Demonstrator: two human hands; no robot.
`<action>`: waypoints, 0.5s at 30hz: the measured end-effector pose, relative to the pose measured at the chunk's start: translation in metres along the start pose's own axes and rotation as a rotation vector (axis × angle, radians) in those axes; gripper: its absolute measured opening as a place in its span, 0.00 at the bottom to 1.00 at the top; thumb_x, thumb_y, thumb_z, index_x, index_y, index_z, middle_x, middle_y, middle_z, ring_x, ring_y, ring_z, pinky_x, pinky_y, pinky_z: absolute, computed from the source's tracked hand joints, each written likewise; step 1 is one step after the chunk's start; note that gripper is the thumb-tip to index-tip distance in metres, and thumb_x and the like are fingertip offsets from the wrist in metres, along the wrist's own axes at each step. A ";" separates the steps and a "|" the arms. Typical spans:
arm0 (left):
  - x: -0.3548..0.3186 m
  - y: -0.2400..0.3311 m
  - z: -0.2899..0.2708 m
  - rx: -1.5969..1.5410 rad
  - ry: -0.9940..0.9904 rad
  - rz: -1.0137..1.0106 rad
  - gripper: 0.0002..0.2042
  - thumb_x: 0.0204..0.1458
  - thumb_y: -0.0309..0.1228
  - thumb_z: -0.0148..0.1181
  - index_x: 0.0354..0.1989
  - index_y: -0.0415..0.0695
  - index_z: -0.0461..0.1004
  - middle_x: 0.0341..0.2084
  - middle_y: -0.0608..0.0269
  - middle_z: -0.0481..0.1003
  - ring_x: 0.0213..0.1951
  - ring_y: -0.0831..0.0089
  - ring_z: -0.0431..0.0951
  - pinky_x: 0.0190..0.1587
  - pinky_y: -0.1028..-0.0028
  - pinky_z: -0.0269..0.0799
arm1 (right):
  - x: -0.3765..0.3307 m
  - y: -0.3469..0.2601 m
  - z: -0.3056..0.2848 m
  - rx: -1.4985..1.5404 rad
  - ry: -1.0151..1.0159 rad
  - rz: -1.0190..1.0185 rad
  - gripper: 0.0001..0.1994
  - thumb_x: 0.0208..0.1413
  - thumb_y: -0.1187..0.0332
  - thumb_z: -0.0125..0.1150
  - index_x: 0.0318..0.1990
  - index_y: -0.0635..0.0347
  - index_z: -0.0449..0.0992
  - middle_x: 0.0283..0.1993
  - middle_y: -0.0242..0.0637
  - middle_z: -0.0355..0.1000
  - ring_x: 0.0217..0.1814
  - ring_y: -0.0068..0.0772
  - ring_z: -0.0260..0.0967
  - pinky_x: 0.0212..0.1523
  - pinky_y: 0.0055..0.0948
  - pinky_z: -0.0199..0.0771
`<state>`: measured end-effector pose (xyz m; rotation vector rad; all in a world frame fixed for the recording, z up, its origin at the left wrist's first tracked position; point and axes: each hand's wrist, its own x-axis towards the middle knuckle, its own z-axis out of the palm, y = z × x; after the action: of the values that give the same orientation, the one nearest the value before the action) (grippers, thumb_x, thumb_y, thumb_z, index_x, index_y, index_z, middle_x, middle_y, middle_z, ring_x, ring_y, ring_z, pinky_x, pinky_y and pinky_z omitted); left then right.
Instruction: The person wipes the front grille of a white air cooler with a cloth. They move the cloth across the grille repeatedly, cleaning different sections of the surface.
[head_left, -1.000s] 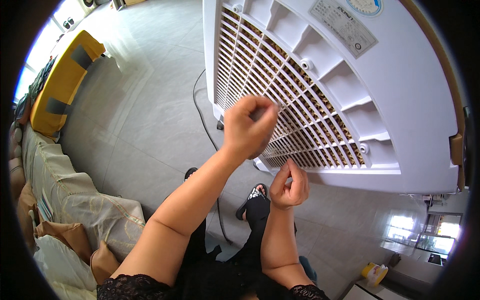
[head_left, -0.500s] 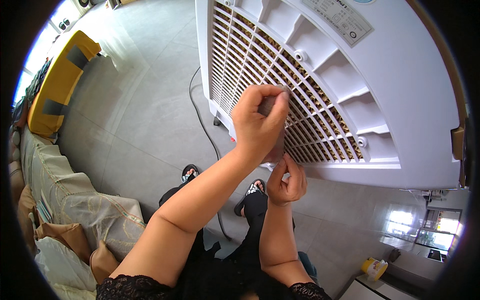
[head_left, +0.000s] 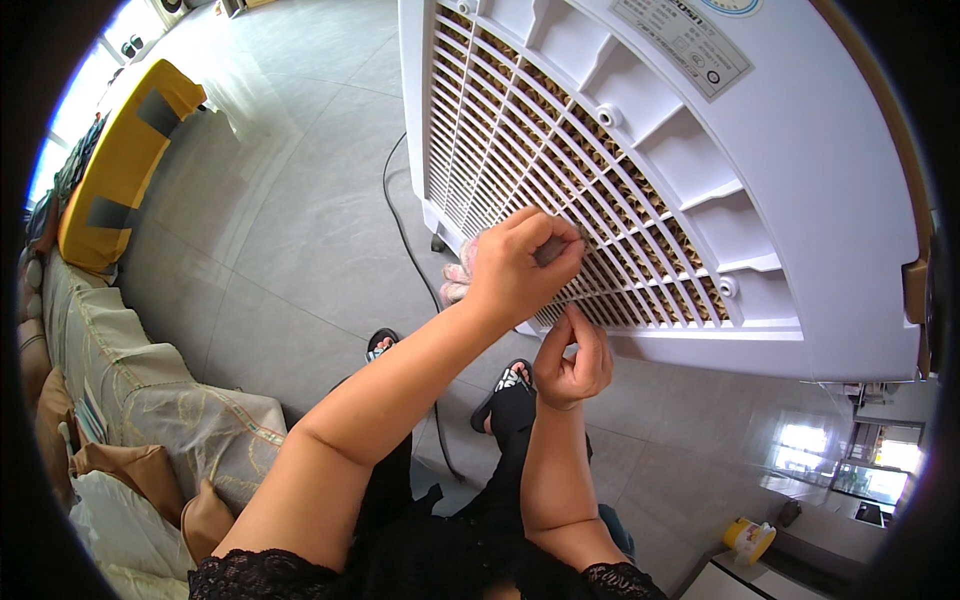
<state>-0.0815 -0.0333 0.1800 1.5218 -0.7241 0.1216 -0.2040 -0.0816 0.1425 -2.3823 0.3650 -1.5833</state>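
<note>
A big white air cooler (head_left: pixel 820 200) stands in front of me, its slatted grille (head_left: pixel 520 130) backed by a tan honeycomb pad. My left hand (head_left: pixel 520 265) is closed around a pale pink cloth (head_left: pixel 457 275) and presses it against the lower slats of the grille. My right hand (head_left: pixel 572 360) sits just below, at the grille's bottom edge, thumb and fingers pinched together; whether anything is between them I cannot tell.
A black power cord (head_left: pixel 405 240) runs from the cooler across the grey tiled floor toward my sandalled feet (head_left: pixel 505 385). A sofa with patterned cover (head_left: pixel 130 390) lies at left, a yellow bench (head_left: pixel 120 160) beyond it, a small yellow container (head_left: pixel 748 538) at lower right.
My left hand has moved right and down along the grille with the cloth. The right hand has stayed at the grille's bottom edge.
</note>
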 end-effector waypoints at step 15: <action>-0.008 0.001 0.011 -0.098 0.234 -0.186 0.02 0.46 0.22 0.66 0.27 0.39 0.78 0.23 0.63 0.76 0.26 0.80 0.75 0.29 0.80 0.70 | -0.004 -0.004 0.002 -0.013 0.008 0.048 0.05 0.50 0.80 0.62 0.36 0.66 0.78 0.23 0.35 0.74 0.17 0.29 0.67 0.17 0.24 0.66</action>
<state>-0.0922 -0.0402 0.1755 1.4452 -0.3948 0.1196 -0.2031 -0.0758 0.1395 -2.3590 0.4315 -1.5747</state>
